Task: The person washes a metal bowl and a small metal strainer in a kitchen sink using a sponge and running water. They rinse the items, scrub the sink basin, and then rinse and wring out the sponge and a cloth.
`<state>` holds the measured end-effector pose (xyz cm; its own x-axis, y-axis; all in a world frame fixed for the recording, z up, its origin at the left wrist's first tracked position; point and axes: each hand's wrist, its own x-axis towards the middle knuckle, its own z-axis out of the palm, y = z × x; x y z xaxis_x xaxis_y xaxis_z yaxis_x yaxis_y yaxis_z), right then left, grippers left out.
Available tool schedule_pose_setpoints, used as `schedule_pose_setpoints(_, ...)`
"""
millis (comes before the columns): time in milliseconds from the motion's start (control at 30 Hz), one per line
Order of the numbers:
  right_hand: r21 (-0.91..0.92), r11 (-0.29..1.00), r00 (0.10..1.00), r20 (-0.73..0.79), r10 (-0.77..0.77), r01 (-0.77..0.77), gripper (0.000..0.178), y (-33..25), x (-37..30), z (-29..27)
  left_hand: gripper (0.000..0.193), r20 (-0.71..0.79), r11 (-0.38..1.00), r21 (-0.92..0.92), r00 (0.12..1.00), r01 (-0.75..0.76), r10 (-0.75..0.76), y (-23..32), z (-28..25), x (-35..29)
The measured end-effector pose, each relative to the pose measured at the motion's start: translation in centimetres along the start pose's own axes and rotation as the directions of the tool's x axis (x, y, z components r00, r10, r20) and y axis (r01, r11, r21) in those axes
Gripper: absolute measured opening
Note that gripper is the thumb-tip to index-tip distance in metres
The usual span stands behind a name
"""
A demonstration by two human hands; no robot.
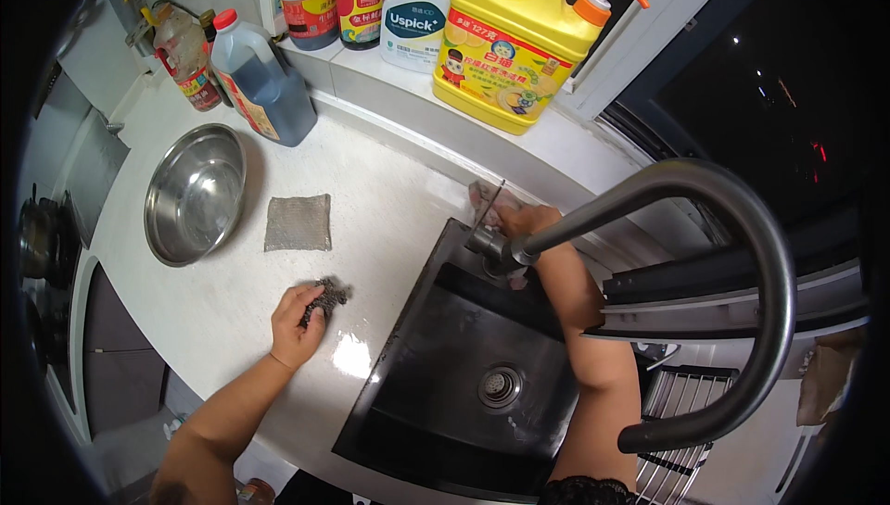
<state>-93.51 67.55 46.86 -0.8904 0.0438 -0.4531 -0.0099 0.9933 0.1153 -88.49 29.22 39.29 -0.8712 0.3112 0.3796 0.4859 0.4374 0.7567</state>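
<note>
My left hand [295, 324] is closed around a dark steel wool scourer [326, 299], resting on the white countertop left of the sink. Beyond it, a grey mesh dishcloth [298, 223] lies flat. My right arm reaches along the right side of the black sink [454, 392] to the back corner. There my right hand [530, 220] is behind the base of the dark faucet [705, 171], pressing a crumpled pinkish-grey rag [484, 197] against the counter near the ledge. The faucet partly hides its fingers.
A steel basin [197, 195] stands at the left. Behind it are a blue-labelled jug of dark liquid [264, 83] and a sauce bottle [188, 60]. On the ledge stand a white spray bottle [416, 14] and a yellow pump jug [510, 42]. A wire rack [684, 417] sits right.
</note>
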Motion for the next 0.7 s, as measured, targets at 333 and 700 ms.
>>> schedule_pose_setpoints(333,0.468,0.877,0.959,-0.181,0.216,-0.11,0.029,3.2,-11.0,9.3,0.03,-0.004,0.999,-0.036,1.0,-0.017,0.017,0.2,0.2,0.2)
schedule_pose_setpoints(700,0.351,0.928,0.524,-0.77,0.363,-0.127,0.055,-1.8,-7.9,13.4,0.028,-0.014,0.996,-0.08,0.999,-0.032,0.031,0.2,0.3,0.3)
